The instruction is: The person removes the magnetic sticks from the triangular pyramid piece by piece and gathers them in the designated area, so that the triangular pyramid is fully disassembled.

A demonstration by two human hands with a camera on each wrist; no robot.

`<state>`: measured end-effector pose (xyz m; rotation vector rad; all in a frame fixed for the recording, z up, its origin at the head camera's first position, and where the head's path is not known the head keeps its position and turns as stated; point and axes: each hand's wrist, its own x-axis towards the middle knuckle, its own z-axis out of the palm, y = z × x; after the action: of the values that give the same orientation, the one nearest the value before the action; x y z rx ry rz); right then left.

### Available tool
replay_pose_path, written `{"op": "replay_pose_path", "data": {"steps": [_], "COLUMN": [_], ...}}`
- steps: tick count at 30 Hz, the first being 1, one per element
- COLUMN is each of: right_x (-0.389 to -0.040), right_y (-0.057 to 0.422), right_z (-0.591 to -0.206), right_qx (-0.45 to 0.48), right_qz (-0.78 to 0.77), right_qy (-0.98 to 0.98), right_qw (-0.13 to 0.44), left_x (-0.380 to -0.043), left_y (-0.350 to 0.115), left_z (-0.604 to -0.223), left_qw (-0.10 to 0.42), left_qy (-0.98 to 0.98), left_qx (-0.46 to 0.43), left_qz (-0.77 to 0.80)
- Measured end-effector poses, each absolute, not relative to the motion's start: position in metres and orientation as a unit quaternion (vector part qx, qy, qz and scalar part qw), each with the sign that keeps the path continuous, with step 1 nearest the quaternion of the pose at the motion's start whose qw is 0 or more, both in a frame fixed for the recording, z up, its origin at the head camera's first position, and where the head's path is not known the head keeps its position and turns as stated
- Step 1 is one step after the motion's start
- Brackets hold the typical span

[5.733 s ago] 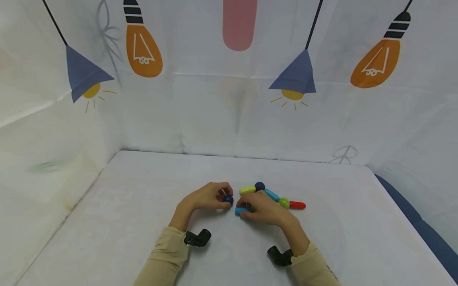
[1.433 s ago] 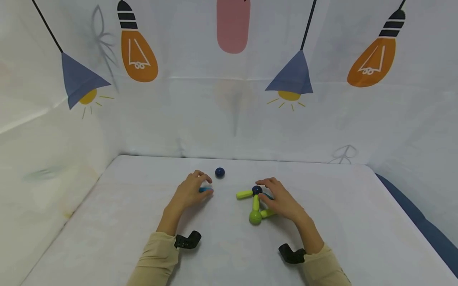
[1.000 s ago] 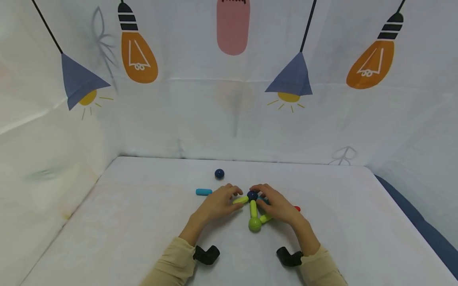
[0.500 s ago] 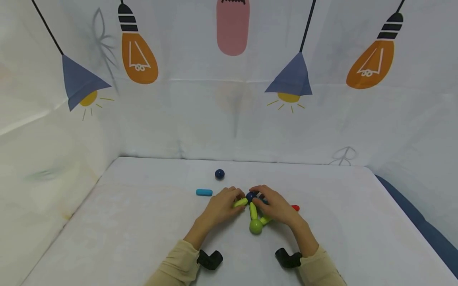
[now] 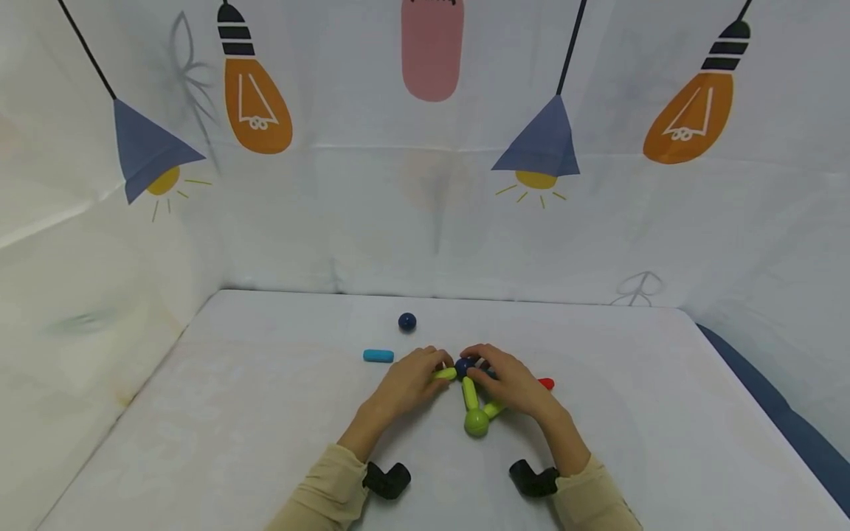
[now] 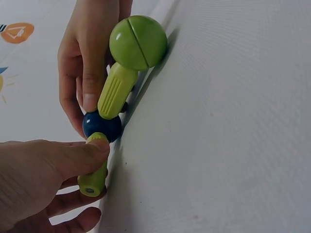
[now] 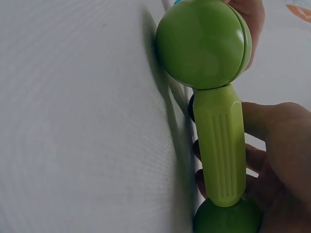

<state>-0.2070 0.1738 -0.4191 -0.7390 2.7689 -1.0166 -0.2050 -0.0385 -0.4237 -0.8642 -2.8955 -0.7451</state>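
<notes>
A ball (image 6: 101, 126) is navy, a stick (image 6: 116, 91) lime.

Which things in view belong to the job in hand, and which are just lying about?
Seemingly in the job:
yellow-green rod in the left hand
dark blue ball in the right hand
second yellow-green rod
green ball
red rod, mostly hidden

Just lying about, perhaps for later:
loose blue rod
loose dark blue ball

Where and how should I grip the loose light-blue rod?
Probably best pinched at mid-length, from above, across its near and far long sides. The light-blue rod lies flat on the table, its length running left to right, so that pinch spans its narrow width. Its right end sits close to the left hand, so avoid that end.
</notes>
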Motion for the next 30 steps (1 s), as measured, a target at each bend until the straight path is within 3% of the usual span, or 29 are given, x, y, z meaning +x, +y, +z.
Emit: {"op": "replay_pose_path", "data": {"steps": [22, 30], "right_x": [-0.209, -0.206], "right_y": [0.173, 0.172], "right_z": [-0.418, -0.417], "right_qx": [-0.264, -0.249], "right_qz": [-0.323, -0.327], "right_qy": [0.907, 0.909], "right_qw": [0.064, 0.068], "left_x": [-0.211, -0.214], "left_y": [-0.052, -0.062], "left_z": [-0.419, -0.413], "left_qw": [-0.013, -0.037], "left_qy": [-0.922, -0.923], "left_qx": [-0.321, -0.290], "left_qz": [-0.217, -0.249]}}
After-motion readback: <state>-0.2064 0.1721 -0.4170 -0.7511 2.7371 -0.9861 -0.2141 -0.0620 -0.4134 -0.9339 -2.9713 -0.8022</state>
